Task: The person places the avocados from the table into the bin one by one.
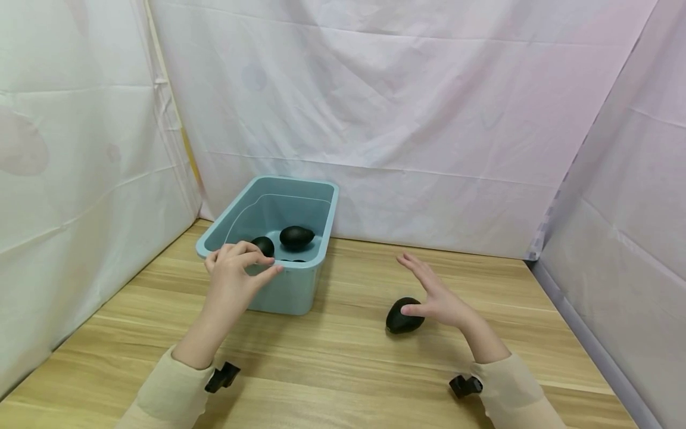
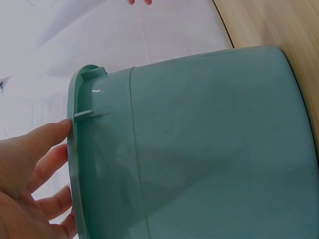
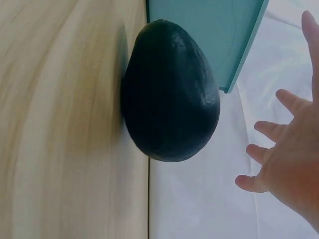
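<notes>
A dark avocado (image 1: 399, 319) lies on the wooden table, its rounded body large in the right wrist view. Just above and beside it is my right hand (image 1: 439, 301), fingers spread and thumb overlapping the fruit in the head view; nothing is in its grasp. My left hand (image 1: 233, 271) is over the near rim of a blue-green plastic bin (image 1: 289, 292), with loosely bent fingers and thumb tip right at the edge. Inside the bin lie a dark avocado (image 1: 296, 238) and another avocado (image 1: 264, 245), partly hidden by the left hand. A dark sliver shows behind the near rim.
The bin stands at the back left of the wooden table (image 1: 343, 369), near a white cloth backdrop (image 1: 402, 119). Cloth walls also close off the left and right sides. A black device (image 1: 222, 377) is worn at the left cuff, and a similar device (image 1: 465, 386) at the right.
</notes>
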`<state>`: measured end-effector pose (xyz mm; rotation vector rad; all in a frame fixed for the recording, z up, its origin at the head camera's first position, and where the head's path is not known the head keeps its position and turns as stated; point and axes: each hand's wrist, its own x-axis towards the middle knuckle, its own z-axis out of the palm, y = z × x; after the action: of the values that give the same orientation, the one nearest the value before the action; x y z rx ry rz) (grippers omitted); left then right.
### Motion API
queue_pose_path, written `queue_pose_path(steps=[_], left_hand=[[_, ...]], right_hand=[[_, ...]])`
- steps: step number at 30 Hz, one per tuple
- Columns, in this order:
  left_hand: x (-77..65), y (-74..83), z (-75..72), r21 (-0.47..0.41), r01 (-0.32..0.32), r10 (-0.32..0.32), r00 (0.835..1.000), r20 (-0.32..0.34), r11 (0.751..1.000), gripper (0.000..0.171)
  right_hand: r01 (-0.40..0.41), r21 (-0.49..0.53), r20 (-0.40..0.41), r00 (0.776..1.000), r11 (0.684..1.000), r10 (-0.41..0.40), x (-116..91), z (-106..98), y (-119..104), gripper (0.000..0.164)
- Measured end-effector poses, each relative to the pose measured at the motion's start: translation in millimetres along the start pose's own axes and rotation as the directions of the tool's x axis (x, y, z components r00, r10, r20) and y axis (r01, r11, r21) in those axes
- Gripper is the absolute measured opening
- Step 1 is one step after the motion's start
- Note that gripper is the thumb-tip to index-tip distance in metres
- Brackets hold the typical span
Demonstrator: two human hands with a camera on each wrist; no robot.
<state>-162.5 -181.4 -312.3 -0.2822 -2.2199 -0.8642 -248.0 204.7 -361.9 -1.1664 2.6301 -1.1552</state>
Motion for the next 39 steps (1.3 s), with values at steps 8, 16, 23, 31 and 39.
queue_pose_path(steps=[8,16,23,31,39], left_hand=[[0.3,0.4,0.1,-0.002,0.001,-0.001,1.0,0.002,1.0,0.016],[1.3,0.0,0.6,0.0,-0.005,0.005,1.0,-0.004,1.0,0.016],[0.7,-0.6,0.9,0.001,-0.001,0.001,1.0,-0.001,1.0,0.016],[0.4,-2.0,1.6,0.002,-0.009,0.009,1.0,-0.008,1.0,0.016],[0.5,-3.3,2.4,0.003,-0.017,0.017,1.0,-0.014,1.0,0.017]], right_hand=[[-0.005,-0.021,0.007,1.0,1.0,0.005,-4.3,0.1,12.1,0.097],[-0.021,-0.071,0.014,1.0,0.997,0.022,-11.7,-1.2,12.8,0.095],[-0.03,-0.082,0.035,0.999,0.996,0.033,-15.9,-2.0,19.4,0.093],[-0.044,-0.106,0.068,0.996,0.993,0.051,-18.4,-1.4,27.0,0.091],[-0.06,-0.081,0.11,0.992,0.995,0.069,-19.5,-1.3,34.4,0.092]])
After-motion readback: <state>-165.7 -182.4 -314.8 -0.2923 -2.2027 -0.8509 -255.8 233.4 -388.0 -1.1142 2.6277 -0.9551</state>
